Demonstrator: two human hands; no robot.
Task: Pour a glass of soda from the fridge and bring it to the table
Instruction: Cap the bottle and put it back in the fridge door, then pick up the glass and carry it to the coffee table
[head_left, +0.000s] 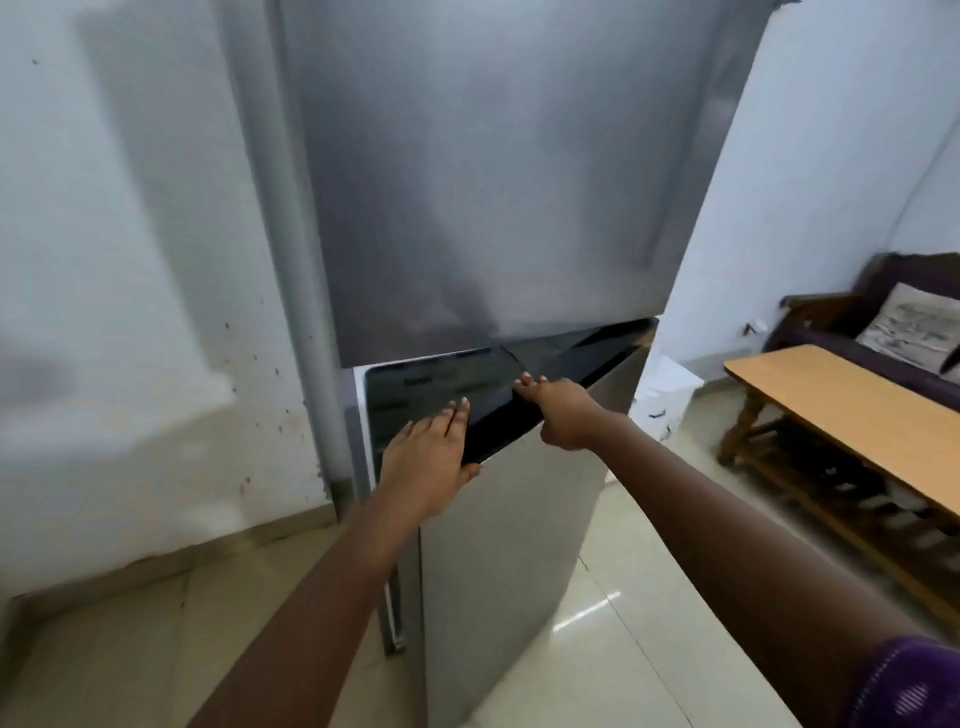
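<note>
A tall grey two-door fridge (493, 171) fills the middle of the view. Its upper door is closed. The lower door (504, 545) stands partly swung out toward me, with its dark top edge showing. My left hand (428, 457) lies with fingers together over the left end of that top edge, thumb under it. My right hand (563, 410) grips the same edge further right, fingers curled over it. The inside of the fridge is hidden; no soda or glass is in view.
A wooden table (852, 415) with a slatted lower shelf stands at the right on the pale tiled floor (639, 623). Behind it is a dark sofa (852, 322) with a cushion. A white wall (130, 260) is on the left, a white box (667, 395) beside the fridge.
</note>
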